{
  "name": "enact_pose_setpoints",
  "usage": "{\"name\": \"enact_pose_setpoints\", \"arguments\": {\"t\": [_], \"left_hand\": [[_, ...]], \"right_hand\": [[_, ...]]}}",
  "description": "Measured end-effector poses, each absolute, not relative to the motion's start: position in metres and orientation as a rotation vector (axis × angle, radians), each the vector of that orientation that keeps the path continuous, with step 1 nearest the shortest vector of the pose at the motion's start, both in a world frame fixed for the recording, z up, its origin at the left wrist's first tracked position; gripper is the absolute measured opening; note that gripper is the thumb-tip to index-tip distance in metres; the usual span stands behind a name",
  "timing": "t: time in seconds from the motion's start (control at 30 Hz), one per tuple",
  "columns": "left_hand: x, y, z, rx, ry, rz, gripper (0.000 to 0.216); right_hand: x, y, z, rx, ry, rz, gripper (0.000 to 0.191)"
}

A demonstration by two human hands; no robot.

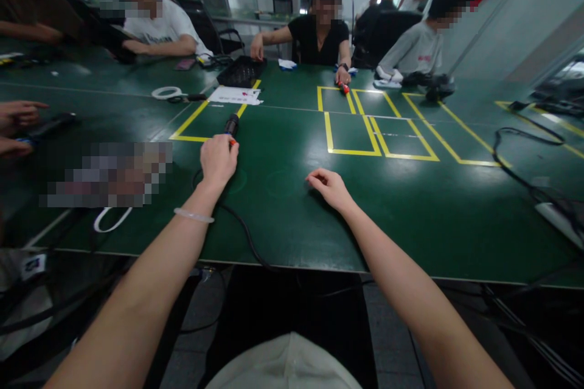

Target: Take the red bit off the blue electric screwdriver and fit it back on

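1. At the far left edge, another person's hands (18, 114) rest on the green table (410, 213).
2. A white loop (112, 219) lies flat near the table's front edge.
3. The left hand (219, 161) is closed around a black tool (231, 124). The tool sticks out past the fingers and points away, toward the far side of the table. A bit of red shows by the fingers. The tool lies at the corner of a yellow tape line (191, 118).
4. A black cord (246, 234) runs from under the left hand, back across the table and over the front edge.
5. Past the tool, a white paper (236, 95) lies next to a black tray (241, 72).
6. The right hand (331, 188) rests on the bare table, well apart from the tool. Its fingers are bent in loosely, and it holds nothing.
7. Yellow tape boxes (353, 134) are marked on the table beyond the right hand.
8. Across the table, a person in black touches a small red thing (343, 86).
9. At the right, a black cable (515, 158) curls over the table.
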State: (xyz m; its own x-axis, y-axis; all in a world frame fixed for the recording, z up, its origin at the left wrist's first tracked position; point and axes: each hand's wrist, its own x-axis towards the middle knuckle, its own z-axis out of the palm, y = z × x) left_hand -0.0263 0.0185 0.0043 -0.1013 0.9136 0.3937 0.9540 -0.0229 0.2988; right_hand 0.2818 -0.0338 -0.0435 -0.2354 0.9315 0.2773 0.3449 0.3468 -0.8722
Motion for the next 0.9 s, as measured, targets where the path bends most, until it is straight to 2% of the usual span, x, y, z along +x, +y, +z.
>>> {"name": "enact_pose_setpoints", "arguments": {"t": [0.13, 0.23, 0.37, 0.5, 0.67, 0.9], "left_hand": [[0.019, 0.006, 0.005, -2.740, -1.941, -1.158, 0.038], [0.055, -0.008, 0.002, -3.175, -1.830, -1.269, 0.040], [0.081, -0.023, -0.005, -3.469, -1.789, -1.391, 0.046], [0.084, -0.024, -0.012, -3.501, -1.766, -1.418, 0.048], [0.079, -0.021, -0.018, -3.369, -1.817, -1.512, 0.035], [0.080, -0.030, -0.013, -3.330, -1.657, -1.260, 0.025]], "right_hand": [[0.279, -0.034, -0.042, -1.099, -1.655, 1.035, 0.022], [0.277, -0.036, -0.039, -1.052, -1.550, 1.202, 0.028], [0.274, -0.039, -0.037, -0.937, -1.526, 1.412, 0.036], [0.272, -0.039, -0.039, -0.883, -1.515, 1.450, 0.038], [0.273, -0.038, -0.040, -0.870, -1.524, 1.346, 0.035], [0.276, -0.035, -0.041, -0.969, -1.625, 1.180, 0.027]]}}
